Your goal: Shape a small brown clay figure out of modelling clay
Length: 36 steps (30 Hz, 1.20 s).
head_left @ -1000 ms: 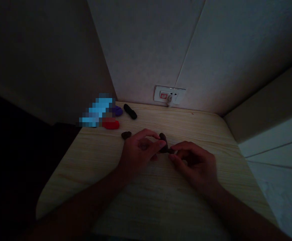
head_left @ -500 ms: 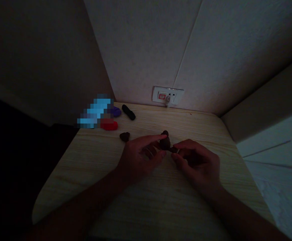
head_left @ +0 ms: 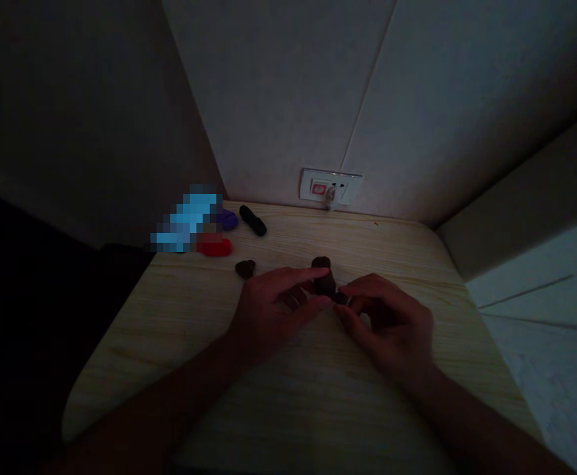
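Note:
A small dark brown clay figure (head_left: pixel 325 282), with a rounded lump at its top, is between my two hands at mid-table. The index finger and thumb of my left hand (head_left: pixel 278 310) hold it from the left side. My right hand (head_left: pixel 390 316) pinches a small brown clay piece (head_left: pixel 340 297) at the lower right of the figure, touching it. A loose lump of brown clay (head_left: pixel 245 268) lies on the table just beyond my left knuckles. My other left fingers are partly hidden behind the thumb and index finger.
Toward the back left lie a red clay piece (head_left: pixel 216 247), a purple clay piece (head_left: pixel 228 220) and a black clay roll (head_left: pixel 253 220), beside a blurred-out bright blue item (head_left: pixel 189 221). A wall socket (head_left: pixel 331 188) sits above the back edge of the wooden table (head_left: pixel 288 409).
My left index finger and thumb have spread apart around the figure, showing more of it. The figure's top has tilted slightly. My right hand keeps its pinch. The view has shifted a little.

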### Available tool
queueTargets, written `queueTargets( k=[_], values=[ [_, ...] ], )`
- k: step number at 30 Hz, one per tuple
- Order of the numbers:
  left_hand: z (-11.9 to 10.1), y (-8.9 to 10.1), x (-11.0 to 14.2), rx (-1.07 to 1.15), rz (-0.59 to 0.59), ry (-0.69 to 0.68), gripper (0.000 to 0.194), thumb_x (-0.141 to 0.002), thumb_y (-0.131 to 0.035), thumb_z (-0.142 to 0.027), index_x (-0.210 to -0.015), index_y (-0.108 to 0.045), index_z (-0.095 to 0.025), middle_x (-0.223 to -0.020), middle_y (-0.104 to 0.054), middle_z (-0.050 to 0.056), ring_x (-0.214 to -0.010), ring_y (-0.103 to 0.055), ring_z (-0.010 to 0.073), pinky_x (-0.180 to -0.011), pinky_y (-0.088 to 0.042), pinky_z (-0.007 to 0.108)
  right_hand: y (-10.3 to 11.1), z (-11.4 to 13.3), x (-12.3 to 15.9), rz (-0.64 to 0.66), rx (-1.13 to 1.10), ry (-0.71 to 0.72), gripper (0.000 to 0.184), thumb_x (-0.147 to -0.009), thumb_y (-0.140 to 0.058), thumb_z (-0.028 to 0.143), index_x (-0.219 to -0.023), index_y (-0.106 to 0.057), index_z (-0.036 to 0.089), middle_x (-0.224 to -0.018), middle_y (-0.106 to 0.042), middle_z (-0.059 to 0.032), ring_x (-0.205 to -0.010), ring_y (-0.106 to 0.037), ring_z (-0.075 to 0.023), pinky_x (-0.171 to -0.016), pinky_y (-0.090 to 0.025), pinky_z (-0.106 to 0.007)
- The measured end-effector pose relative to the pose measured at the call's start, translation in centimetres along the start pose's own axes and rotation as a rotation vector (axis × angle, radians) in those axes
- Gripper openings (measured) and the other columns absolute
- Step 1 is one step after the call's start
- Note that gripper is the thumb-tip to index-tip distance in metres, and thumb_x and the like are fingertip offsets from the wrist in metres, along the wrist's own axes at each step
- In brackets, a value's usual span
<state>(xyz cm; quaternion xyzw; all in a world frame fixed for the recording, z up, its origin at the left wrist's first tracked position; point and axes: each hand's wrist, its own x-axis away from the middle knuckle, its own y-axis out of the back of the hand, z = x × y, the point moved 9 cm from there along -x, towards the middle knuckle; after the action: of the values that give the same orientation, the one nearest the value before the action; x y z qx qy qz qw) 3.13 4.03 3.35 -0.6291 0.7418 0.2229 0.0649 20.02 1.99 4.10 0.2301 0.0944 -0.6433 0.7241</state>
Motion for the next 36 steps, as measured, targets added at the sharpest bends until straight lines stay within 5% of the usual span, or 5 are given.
queueTargets(
  k=[12,36],
  values=[
    [0.0,0.1,-0.1,0.047,-0.037,0.042,0.029,-0.083,-0.083,-0.026,-0.11,-0.076,-0.024,-0.084,-0.079,0.0,-0.069,-0.074,0.0128,-0.062,-0.06,0.02,-0.1,0.0,-0.1,-0.006,-0.009,-0.022,0.026,-0.086,-0.075,0.011,-0.107,-0.073,0.027,-0.093,-0.067,-0.0015,-0.061,-0.062,-0.0096,-0.052,-0.05,-0.023],
    [-1.4,0.7,0.3,-0.059,-0.11,-0.12,0.029,-0.083,-0.082,-0.028,-0.11,-0.074,-0.023,-0.085,-0.078,0.0,-0.059,-0.069,0.0099,-0.056,-0.058,0.019,0.2,1.2,-0.4,-0.048,0.069,0.016,0.033,-0.084,-0.08,0.013,-0.111,-0.081,0.031,-0.093,-0.073,-0.0045,-0.062,-0.064,-0.0121,-0.046,-0.05,-0.023]
  ],
)
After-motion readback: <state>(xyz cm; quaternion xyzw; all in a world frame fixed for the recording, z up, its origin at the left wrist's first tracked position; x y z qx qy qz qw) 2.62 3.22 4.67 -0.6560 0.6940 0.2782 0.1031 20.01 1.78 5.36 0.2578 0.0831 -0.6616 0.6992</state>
